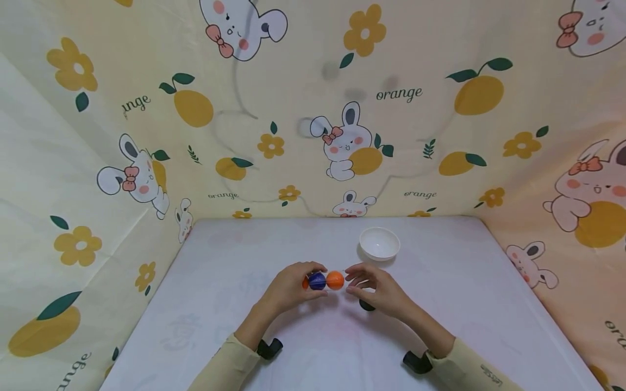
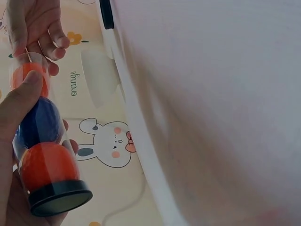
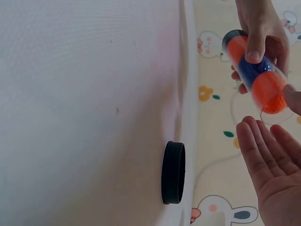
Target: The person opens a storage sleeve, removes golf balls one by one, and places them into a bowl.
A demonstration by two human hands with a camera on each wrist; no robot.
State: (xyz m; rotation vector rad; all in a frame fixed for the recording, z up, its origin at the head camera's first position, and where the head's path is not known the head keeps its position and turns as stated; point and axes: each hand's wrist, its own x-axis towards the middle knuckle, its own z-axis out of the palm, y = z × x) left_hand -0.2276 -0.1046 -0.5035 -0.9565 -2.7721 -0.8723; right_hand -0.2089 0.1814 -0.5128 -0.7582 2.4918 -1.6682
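Clear plastic makes up the tube (image 2: 40, 141) that the left hand (image 1: 288, 288) holds a little above the white counter (image 1: 489, 304). The fingers and thumb of that hand curl round the tube, so its grip is tight on it. Three balls sit in a row inside: an orange ball (image 2: 47, 165) at the bottom by the black end cap (image 2: 61, 200), a blue ball (image 2: 40, 122) in the middle, and another orange ball (image 3: 268, 92) at the open end. From the head camera the tube lies on its side and points toward the right hand (image 1: 379, 290).

The right hand holds nothing. Its palm is flat and its fingers are spread, just beside the tube's open mouth. The last orange ball is right at that mouth.

A black lid (image 3: 173, 172) lies on the counter near the right hand. It seems to be the tube's other cap, already taken off. A white bowl (image 1: 379, 243) stands a bit further back on the counter, and it looks bare inside.

I think the step now is tipping the balls out of the tube. The cap is off and the first ball is at the mouth, but none has come out yet. The next move needs the left hand to tilt the tube a bit more, slowly, so only one ball rolls out. The right hand must stay cupped under the mouth, or the ball may bounce off and roll away.
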